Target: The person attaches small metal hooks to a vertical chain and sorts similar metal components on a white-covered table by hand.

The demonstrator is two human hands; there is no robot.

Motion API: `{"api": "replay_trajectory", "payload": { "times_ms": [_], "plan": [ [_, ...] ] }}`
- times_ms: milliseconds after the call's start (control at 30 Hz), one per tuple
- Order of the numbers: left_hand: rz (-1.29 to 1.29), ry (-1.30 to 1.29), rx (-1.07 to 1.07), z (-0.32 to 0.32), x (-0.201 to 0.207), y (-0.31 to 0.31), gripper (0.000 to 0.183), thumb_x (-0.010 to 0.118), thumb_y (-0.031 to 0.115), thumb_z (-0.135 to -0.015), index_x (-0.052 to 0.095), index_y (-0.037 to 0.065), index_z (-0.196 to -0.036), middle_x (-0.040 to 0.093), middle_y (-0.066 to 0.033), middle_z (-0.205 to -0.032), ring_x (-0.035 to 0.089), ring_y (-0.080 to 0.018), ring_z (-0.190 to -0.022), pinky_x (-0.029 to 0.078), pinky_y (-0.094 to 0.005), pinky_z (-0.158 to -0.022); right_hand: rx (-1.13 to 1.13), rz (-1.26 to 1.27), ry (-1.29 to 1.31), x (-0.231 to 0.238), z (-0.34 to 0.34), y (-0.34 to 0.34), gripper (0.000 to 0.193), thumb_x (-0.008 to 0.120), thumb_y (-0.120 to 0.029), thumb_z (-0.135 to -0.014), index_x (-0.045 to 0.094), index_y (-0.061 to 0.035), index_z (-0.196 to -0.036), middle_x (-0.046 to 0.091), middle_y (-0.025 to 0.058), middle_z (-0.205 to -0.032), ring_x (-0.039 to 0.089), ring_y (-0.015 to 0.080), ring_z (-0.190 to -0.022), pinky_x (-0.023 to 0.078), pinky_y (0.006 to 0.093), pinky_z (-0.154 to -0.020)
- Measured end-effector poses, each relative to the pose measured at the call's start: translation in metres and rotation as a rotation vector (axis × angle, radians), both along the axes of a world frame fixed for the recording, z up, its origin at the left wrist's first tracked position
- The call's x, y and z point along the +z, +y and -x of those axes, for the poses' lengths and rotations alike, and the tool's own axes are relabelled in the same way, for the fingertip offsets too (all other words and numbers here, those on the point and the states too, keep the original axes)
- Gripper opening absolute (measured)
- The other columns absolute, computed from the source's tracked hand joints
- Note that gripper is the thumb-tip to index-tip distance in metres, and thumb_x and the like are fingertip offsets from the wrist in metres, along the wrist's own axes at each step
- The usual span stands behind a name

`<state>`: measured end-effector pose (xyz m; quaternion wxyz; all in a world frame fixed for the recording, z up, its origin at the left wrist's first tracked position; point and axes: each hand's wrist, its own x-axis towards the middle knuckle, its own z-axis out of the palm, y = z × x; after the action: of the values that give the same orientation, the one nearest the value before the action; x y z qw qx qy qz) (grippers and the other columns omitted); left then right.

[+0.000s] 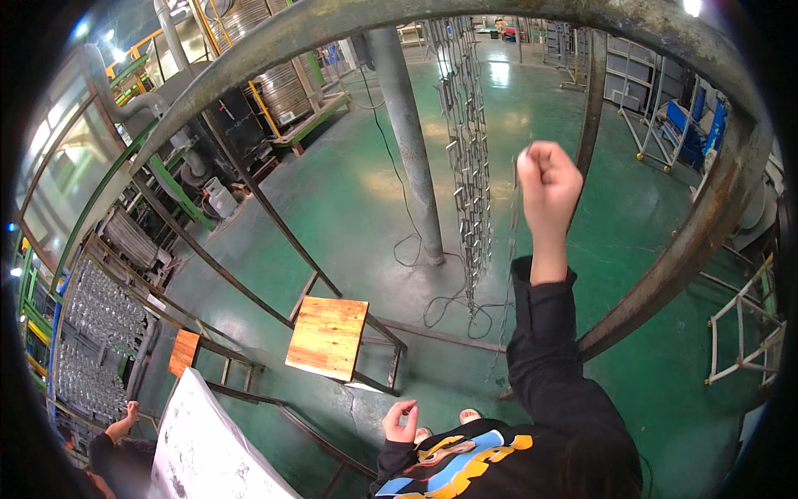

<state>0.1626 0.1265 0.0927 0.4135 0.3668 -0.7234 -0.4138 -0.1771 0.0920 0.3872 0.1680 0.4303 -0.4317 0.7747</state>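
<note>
A thick, worn metal bar (332, 23) arches across the top, nearest of all, above and beyond both hands, its bend probably owed partly to the lens; under it the right hand (549, 179) is up high, fingers curled in and thumb pressed against them, seemingly pinching the upper end of a thin strand (514, 200); that strand drops just left of the wrist, presumably held high so its length hangs free; just left of that hand, the bundle of hanging strands (470, 166) with small metal pieces dangles, apparently hung so that each falls straight; the left hand (401, 422) is down low against the body, loosely curled, and whether it grips anything I cannot tell; beyond it, up and to its left, sits a wooden-topped stool (328, 337); further left of it comes a co-worker's hand (131, 412), with a white, dark-blotched surface (199, 441) between, sheet or cloth, hard to say, and cut off below; the bundle's upper ends run behind the bar, so their fixing is hidden; the thin strand's lower end fades against the green floor (449, 366), too fine to follow.
</note>
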Motion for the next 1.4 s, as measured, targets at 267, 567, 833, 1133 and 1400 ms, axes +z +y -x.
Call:
{"api": "replay_trajectory", "payload": {
  "times_ms": [267, 567, 833, 1133, 1400],
  "plan": [
    [-0.241, -0.517, -0.223, -0.020, -0.043, -0.007, 0.035, 0.065, 0.027, -0.072, 0.060, 0.005, -0.099, 0.062, -0.0112, -0.083, 0.060, -0.0210, -0.073, 0.048, -0.0316, -0.066, -0.080, 0.043, -0.097, 0.048, 0.101, -0.037, 0.011, 0.059, -0.009, -0.079, 0.059, 0.0018, -0.082, 0.056, -0.0042, -0.064, 0.043, 0.0001, -0.055, 0.034, 0.0165, -0.050],
    [-0.523, -0.763, -0.204, -0.032, -0.090, -0.018, 0.047, 0.064, 0.038, -0.071, 0.057, 0.006, -0.106, 0.062, -0.0147, -0.089, 0.061, -0.0265, -0.079, 0.048, -0.0344, -0.070, -0.140, -0.016, -0.157, 0.103, 0.162, -0.070, 0.017, 0.062, -0.014, -0.077, 0.061, 0.0027, -0.079, 0.060, 0.0019, -0.067, 0.049, 0.0036, -0.059, 0.038, 0.0190, -0.054],
    [-0.582, -0.672, -0.142, -0.019, -0.119, -0.021, 0.041, 0.063, 0.030, -0.075, 0.057, 0.004, -0.105, 0.063, -0.0142, -0.086, 0.062, -0.0228, -0.078, 0.048, -0.0314, -0.070, -0.220, -0.088, -0.135, 0.158, 0.225, -0.091, 0.017, 0.062, -0.016, -0.077, 0.060, 0.0008, -0.079, 0.057, 0.0013, -0.065, 0.047, 0.0039, -0.055, 0.036, 0.0194, -0.050],
    [-0.784, -0.282, 0.112, -0.025, -0.203, -0.011, 0.029, 0.063, 0.021, -0.077, 0.061, -0.003, -0.092, 0.063, -0.0103, -0.074, 0.058, -0.0153, -0.063, 0.047, -0.0276, -0.060, -0.224, -0.101, -0.104, 0.172, 0.239, -0.075, 0.018, 0.061, -0.019, -0.078, 0.059, -0.0014, -0.079, 0.053, -0.0001, -0.063, 0.044, 0.0040, -0.051, 0.034, 0.0198, -0.046],
    [-0.931, -0.459, 0.196, -0.088, -0.268, 0.009, 0.025, 0.061, 0.021, -0.079, 0.061, -0.002, -0.090, 0.063, -0.0075, -0.077, 0.058, -0.0156, -0.071, 0.047, -0.0286, -0.065, -0.227, -0.124, -0.086, 0.171, 0.245, -0.067, 0.018, 0.060, -0.021, -0.079, 0.057, -0.0034, -0.079, 0.050, -0.0013, -0.060, 0.041, 0.0042, -0.048, 0.031, 0.0201, -0.043]
  ]
}}
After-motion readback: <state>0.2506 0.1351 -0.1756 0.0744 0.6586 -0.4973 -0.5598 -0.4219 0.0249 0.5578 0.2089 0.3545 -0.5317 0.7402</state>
